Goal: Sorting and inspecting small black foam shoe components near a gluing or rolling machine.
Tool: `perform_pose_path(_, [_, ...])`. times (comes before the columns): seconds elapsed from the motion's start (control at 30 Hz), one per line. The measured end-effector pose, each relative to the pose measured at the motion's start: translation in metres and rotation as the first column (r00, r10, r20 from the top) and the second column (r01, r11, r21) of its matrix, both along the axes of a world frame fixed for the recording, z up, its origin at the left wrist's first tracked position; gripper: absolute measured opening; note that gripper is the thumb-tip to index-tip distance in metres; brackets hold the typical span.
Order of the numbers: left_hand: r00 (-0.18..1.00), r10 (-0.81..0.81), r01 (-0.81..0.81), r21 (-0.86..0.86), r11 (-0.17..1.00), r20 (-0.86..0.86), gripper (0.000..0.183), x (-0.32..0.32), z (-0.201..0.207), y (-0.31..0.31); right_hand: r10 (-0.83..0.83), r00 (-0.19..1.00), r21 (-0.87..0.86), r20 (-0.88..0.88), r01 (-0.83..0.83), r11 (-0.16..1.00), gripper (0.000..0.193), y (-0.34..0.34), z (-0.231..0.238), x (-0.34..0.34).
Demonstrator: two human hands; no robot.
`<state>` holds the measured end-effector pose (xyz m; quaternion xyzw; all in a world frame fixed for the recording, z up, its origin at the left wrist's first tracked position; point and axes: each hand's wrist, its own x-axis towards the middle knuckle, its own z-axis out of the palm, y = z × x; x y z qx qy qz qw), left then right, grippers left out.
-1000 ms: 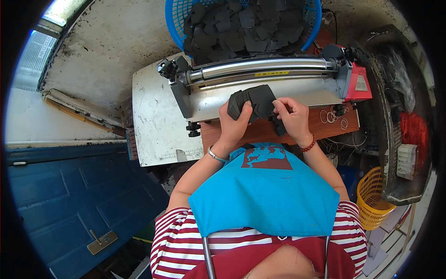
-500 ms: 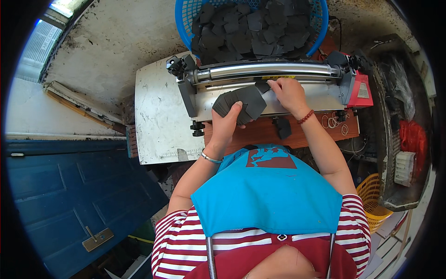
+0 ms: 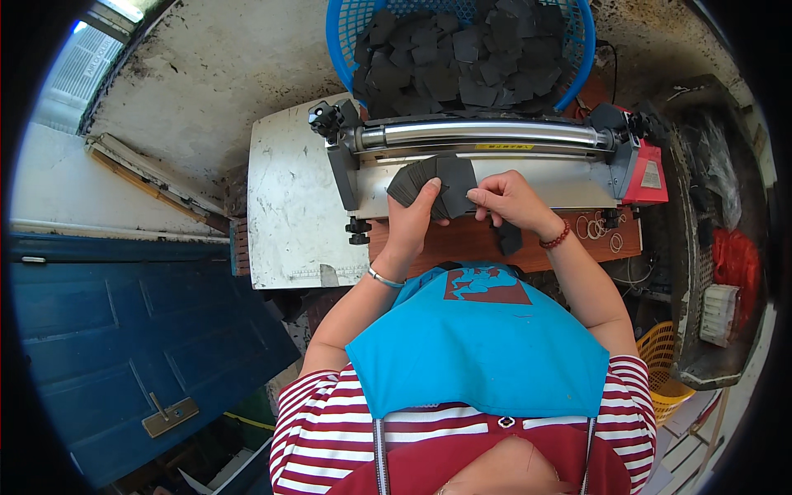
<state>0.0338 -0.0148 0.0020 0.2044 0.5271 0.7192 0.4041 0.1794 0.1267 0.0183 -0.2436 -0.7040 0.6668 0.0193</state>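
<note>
My left hand (image 3: 410, 221) is wrapped round a fanned stack of flat black pieces (image 3: 407, 181), its thumb pressed on top. My right hand (image 3: 518, 204) has thumb and forefinger closed at the right edge of the front black piece (image 3: 459, 183), which overlaps the stack. Both hands are above the near side of a roller machine's metal feed plate (image 3: 561, 177). Its shiny roller (image 3: 487, 132) lies just beyond them. Partly behind my right hand, another black piece (image 3: 509, 239) shows near the front of the brown board.
Beyond the machine stands a blue basket (image 3: 584, 49) heaped with black pieces. Pale rings (image 3: 615, 242) lie on the brown board (image 3: 544, 260) at right. A white panel (image 3: 289, 198) is left of the machine. A yellow basket (image 3: 660, 363) sits low at right, beside a dark trough (image 3: 685, 272).
My right hand has come back from near the roller toward me, down to the stack's right edge. The small piece it held near the roller no longer shows there. The view has shifted slightly.
</note>
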Motion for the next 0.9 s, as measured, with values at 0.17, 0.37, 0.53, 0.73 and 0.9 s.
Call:
perform_pose_path(0.17, [1.0,-0.026,0.026,-0.034,0.999,-0.015,0.023,-0.011,0.004,-0.006,0.001,0.979,0.001,0.203,-0.001,1.0,0.035,0.035,-0.01,0.01])
perform_pose_path(0.37, [0.996,-0.092,0.093,-0.064,0.994,0.02,0.025,-0.007,0.005,0.0,-0.167,0.938,0.3,0.303,0.072,0.951,0.036,0.044,-0.005,-0.014])
perform_pose_path(0.53, [0.996,-0.064,0.069,-0.087,0.994,0.054,0.027,-0.005,0.009,0.003,-0.082,0.996,0.23,0.044,0.07,0.971,0.038,0.012,0.005,-0.018])
perform_pose_path(0.73, [0.998,-0.041,0.043,-0.049,0.998,0.052,0.014,-0.005,0.007,0.004,-0.048,0.999,0.101,0.013,0.046,0.994,0.03,0.011,-0.002,-0.013])
perform_pose_path(0.9, [0.998,-0.009,0.015,-0.095,0.995,0.06,0.019,-0.006,0.003,0.001,-0.018,1.0,0.133,0.01,0.016,0.991,0.032,0.01,-0.001,-0.012])
